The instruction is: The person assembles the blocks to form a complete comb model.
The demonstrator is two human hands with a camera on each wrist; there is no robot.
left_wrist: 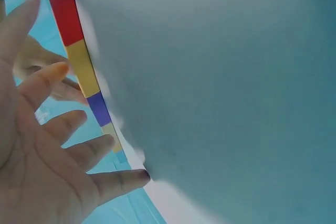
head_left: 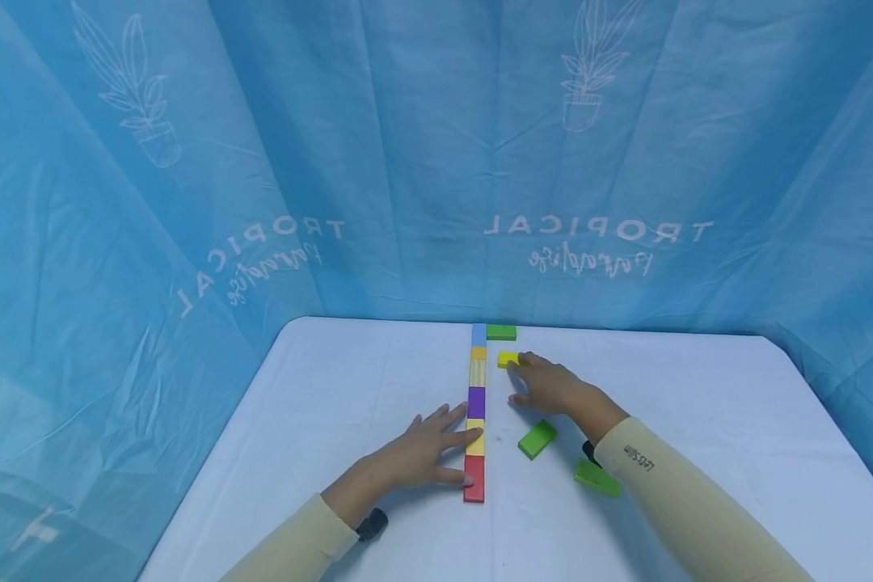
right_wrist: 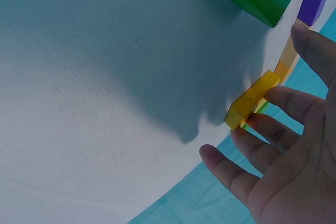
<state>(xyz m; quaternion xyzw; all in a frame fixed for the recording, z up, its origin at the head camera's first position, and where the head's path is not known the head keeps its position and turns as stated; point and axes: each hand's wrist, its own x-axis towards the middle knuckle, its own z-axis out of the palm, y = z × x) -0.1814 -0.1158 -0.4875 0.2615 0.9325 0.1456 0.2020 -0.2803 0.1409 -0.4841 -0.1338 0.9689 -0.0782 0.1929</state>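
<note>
**Right hand (head_left: 553, 386) at a loose yellow block (head_left: 505, 359), left hand (head_left: 425, 453) over a row of blocks (head_left: 476, 404)**

Right fingers: extended and spread, gripping nothing. The index and middle fingertips touch the loose yellow block; thumb and little finger stand apart from it. The block lies flat on the table (head_left: 364, 372), crosswise to the row, its left end near the row but separate.

Left fingers: likewise spread and released, clasping nothing. The thumb tip is over the red block (head_left: 476, 468), the index fingertip over the yellow block in the row (head_left: 476, 447), and the middle fingertip at the left edge of the purple block (head_left: 477, 398). Whether any of them presses down, I cannot tell from where I stand.

The row runs straight away from the person, laid end to end. From the near end: red, yellow, purple, then a cream block (head_left: 477, 373), an orange block (head_left: 478, 353) and a light blue block (head_left: 478, 335). At the far end a green block (head_left: 501, 332) sits at right angles, to the right of the light blue one.

Two more green pieces lie loose and askew right of the row: one in front of the right hand (head_left: 537, 439), the other by the right sleeve (head_left: 691, 485).

The table covering is white. Beyond it hangs blue cloth (head_left: 436, 162), printed with potted plants and reversed lettering.
</note>
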